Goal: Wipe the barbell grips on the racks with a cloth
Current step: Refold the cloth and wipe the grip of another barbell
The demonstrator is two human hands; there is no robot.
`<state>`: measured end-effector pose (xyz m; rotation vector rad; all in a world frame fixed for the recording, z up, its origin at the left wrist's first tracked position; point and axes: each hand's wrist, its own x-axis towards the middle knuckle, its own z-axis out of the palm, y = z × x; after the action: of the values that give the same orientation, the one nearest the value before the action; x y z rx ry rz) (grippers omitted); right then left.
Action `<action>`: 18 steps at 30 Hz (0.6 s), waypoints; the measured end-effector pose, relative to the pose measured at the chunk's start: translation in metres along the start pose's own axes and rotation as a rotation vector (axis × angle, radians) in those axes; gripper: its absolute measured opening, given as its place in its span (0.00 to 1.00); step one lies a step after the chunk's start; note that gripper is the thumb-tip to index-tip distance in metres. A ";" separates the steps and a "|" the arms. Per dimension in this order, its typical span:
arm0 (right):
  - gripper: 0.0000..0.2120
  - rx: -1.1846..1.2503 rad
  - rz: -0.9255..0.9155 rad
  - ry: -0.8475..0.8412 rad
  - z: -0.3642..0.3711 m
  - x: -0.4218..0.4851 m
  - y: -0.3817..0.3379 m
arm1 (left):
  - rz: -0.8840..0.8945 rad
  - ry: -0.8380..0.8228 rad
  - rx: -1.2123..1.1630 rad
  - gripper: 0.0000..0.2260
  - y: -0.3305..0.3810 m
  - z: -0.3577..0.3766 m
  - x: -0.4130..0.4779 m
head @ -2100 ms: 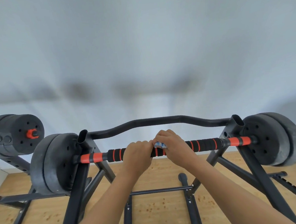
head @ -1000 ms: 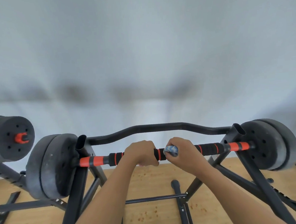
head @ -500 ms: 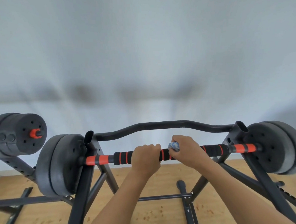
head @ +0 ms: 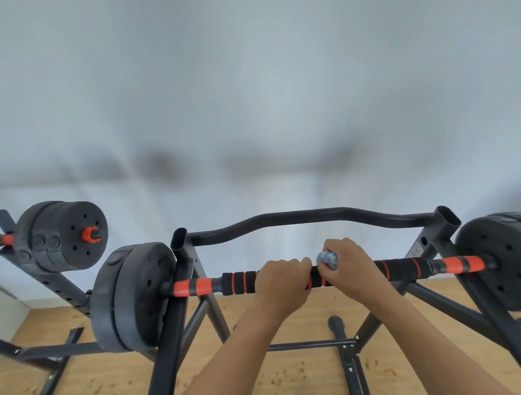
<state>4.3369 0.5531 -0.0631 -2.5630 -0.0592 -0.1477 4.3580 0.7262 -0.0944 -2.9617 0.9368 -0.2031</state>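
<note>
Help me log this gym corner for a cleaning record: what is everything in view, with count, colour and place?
barbell: 1, black foam grip with orange bands, across the near rack
plate stacks: 2, black, left end and right end of that barbell
near rack: 1, black, centre, curved bar on top
second barbell: 1, black plates, orange collar, far left
second rack: 1, black, under the second barbell
cloth: 1, blue and white, bunched against the grip
floor: wood, below
wall: pale grey, behind
left hand: grips the foam grip bare
right hand: holds the cloth on the grip
</note>
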 end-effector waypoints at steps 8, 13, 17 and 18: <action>0.09 0.019 0.040 -0.170 -0.016 -0.001 -0.003 | -0.082 -0.515 -0.334 0.08 -0.006 -0.038 0.022; 0.10 -0.008 0.058 -0.159 -0.013 -0.005 -0.004 | -0.117 -0.253 -0.145 0.05 0.005 -0.026 0.012; 0.10 -0.011 0.065 -0.135 -0.011 -0.011 -0.008 | -0.079 -0.082 -0.090 0.03 0.013 -0.014 -0.007; 0.10 -0.012 0.067 -0.132 -0.010 -0.012 -0.009 | -0.075 -0.075 -0.079 0.03 0.014 -0.010 -0.011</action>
<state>4.3233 0.5548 -0.0518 -2.5800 -0.0225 0.0462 4.3393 0.7210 -0.0869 -3.0554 0.8459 -0.0575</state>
